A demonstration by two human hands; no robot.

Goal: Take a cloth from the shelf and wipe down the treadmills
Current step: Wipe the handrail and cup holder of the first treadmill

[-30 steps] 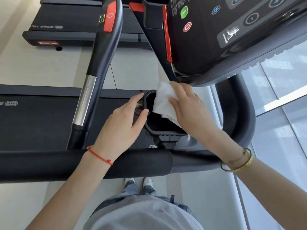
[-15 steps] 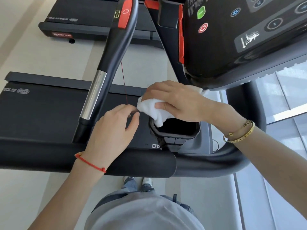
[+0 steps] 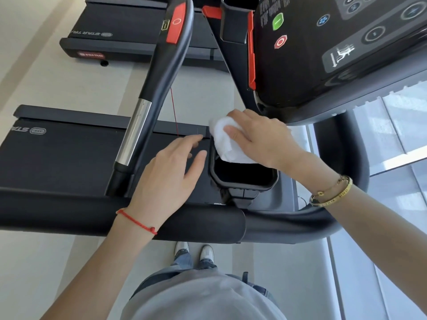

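The right hand pinches the bunched white cloth against the far rim of the treadmill's cup holder, while the left hand rests spread beside it; the cloth appears soft, light and compliant, best gripped bunched.
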